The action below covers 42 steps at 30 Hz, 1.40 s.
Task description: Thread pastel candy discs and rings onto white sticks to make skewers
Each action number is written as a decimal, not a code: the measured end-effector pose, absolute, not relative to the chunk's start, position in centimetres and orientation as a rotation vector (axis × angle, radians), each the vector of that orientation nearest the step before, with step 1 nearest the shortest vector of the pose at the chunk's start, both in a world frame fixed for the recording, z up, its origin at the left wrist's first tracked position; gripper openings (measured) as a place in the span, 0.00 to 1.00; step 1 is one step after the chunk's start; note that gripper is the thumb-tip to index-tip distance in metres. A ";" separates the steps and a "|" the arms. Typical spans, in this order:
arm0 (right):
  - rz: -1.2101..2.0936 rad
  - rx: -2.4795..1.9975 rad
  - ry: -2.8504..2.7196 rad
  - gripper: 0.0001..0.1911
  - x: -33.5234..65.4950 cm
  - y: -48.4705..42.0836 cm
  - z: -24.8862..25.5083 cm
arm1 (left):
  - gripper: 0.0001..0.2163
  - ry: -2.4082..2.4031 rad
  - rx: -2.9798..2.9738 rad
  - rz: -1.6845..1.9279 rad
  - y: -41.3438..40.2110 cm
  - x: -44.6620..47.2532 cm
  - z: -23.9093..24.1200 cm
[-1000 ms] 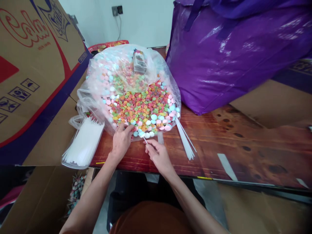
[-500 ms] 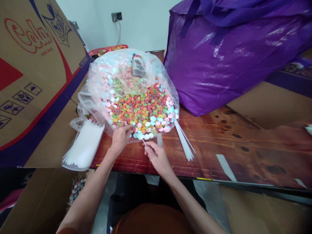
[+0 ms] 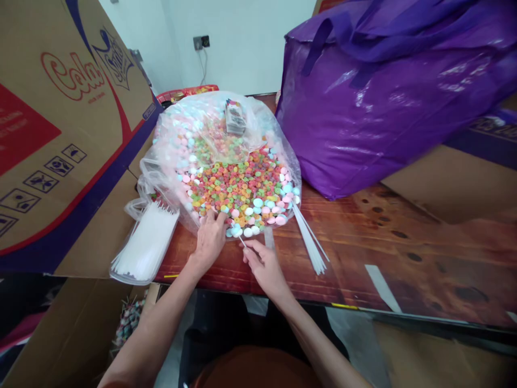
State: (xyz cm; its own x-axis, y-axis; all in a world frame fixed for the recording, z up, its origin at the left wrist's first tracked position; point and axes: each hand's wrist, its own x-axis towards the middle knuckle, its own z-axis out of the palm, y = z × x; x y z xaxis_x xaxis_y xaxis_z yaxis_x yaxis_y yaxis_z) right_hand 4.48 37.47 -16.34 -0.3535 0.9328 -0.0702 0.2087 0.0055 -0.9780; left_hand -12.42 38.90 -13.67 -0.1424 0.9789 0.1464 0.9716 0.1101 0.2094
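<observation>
A clear plastic bag [image 3: 169, 145] full of small colourful ring and disc candies [image 3: 238, 186] lies open on the wooden table [image 3: 363, 242]. My left hand [image 3: 210, 242] rests at the bag's near edge, fingers curled into the candies. My right hand [image 3: 262, 264] pinches a thin white stick [image 3: 241, 241], its tip pointing at the pale discs at the bag's front. Several loose white sticks [image 3: 309, 240] lie just right of the bag.
A packet of white sticks [image 3: 143, 248] hangs over the table's left edge. A large cardboard box [image 3: 60, 124] stands at the left, a big purple bag [image 3: 388, 97] at the right. A small printed pack [image 3: 235, 116] sits at the back of the candy bag.
The view has shifted slightly down and right. My left hand has moved a little further into the candies; my right hand keeps the stick in the same spot.
</observation>
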 end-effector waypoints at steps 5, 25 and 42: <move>1.401 -1.169 -1.628 0.16 4.5 37.4 -16.1 | 0.08 2.347 2.033 0.450 38.1 -12.1 -14.4; 1.384 -1.144 -1.600 0.16 4.8 37.3 -16.2 | 0.07 1.946 1.936 1.049 44.3 -15.1 -12.0; 1.494 -1.123 -1.436 0.17 4.8 37.2 -16.9 | 0.12 2.058 2.233 0.083 39.0 -13.4 -13.0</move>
